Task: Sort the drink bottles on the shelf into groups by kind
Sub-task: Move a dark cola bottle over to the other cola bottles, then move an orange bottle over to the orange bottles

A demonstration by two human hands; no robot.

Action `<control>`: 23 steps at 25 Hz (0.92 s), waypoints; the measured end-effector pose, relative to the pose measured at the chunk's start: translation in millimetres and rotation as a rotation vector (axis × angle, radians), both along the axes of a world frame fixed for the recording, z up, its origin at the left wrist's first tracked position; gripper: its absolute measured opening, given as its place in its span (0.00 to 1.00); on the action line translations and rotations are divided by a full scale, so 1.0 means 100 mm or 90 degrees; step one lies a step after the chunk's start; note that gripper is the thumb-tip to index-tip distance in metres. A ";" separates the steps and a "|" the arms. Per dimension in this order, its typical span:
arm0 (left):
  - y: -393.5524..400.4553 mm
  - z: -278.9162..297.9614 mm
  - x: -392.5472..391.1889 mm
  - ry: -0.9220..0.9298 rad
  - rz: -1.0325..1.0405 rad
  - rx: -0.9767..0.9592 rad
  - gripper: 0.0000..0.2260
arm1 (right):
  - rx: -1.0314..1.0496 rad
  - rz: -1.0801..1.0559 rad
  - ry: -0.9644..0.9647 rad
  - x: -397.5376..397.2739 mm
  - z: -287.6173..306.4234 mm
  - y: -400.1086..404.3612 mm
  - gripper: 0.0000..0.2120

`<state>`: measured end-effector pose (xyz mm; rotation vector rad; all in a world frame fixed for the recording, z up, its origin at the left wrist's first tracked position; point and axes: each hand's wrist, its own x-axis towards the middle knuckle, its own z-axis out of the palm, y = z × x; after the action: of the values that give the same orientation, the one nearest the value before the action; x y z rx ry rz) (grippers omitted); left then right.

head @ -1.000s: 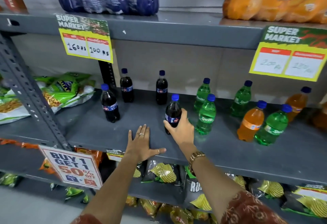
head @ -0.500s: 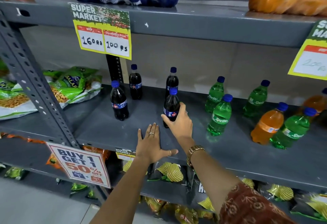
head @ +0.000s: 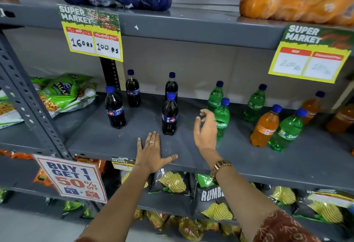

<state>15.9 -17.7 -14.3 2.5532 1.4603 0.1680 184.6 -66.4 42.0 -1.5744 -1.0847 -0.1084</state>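
The cola bottle (head: 170,114) I was holding half a second ago now stands free on the grey shelf (head: 249,157), right in front of another cola bottle (head: 171,86) and well right of two more (head: 114,107) (head: 133,89). My right hand (head: 206,128) has let go and pulled rightward; it hovers open with fingers loosely curled, empty, just beside a green bottle (head: 221,120) and partly covering it. My left hand (head: 152,152) is unchanged, flat and spread, palm down near the shelf's front edge, gripping nothing. Bare shelf lies between the cola bottles and ahead of both hands. Farther right, green bottles (head: 254,104) (head: 286,133) and an orange bottle (head: 265,127) stand mixed, close together.
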 end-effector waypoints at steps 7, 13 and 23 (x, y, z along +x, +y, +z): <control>-0.42 -0.04 0.42 -0.068 -0.038 0.064 0.36 | 0.017 -0.270 -0.094 0.74 0.16 -0.49 0.12; -0.70 0.00 0.90 -0.064 -0.088 0.068 0.32 | -0.059 -0.346 -0.023 1.29 0.16 -0.73 0.25; -0.97 -0.03 1.39 -0.075 -0.150 0.045 0.30 | -0.048 -0.242 -0.004 1.48 0.20 -0.78 0.22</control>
<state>155.4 -114.3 -17.8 2.6938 1.1215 0.3337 333.0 -144.8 61.7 -1.8358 -0.7903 -0.3312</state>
